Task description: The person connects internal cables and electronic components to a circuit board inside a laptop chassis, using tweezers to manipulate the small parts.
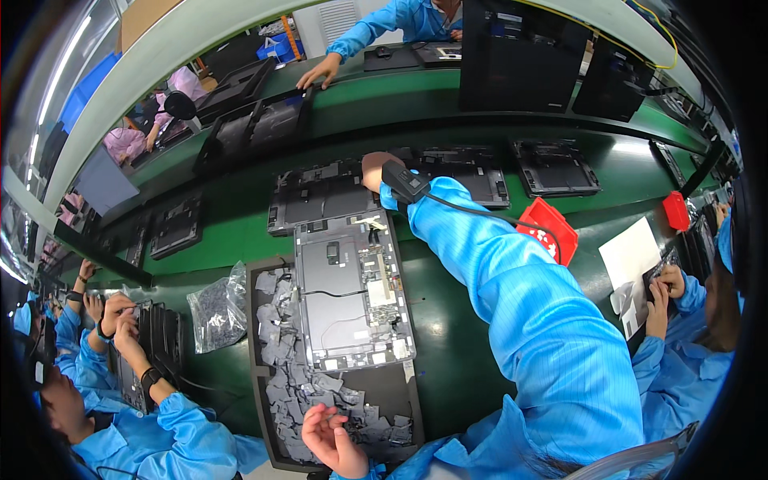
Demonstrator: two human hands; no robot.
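My left hand is palm up over the near end of a dark tray, fingers loosely curled and thumb apart, with nothing visible in it. Many small grey torn-looking pieces fill the tray's left and near parts. Lying over the tray is a grey laptop chassis with its circuit board exposed. My right arm stretches far forward across the bench. At its end, my right hand is at a row of dark laptop chassis; its fingers are hidden. A black box with a cable sits on that wrist.
A clear plastic bag lies left of the tray. Right of my arm are a red bin and white sheets. More chassis line the green conveyor. Co-workers in blue work at both sides; another person's hand reaches in opposite.
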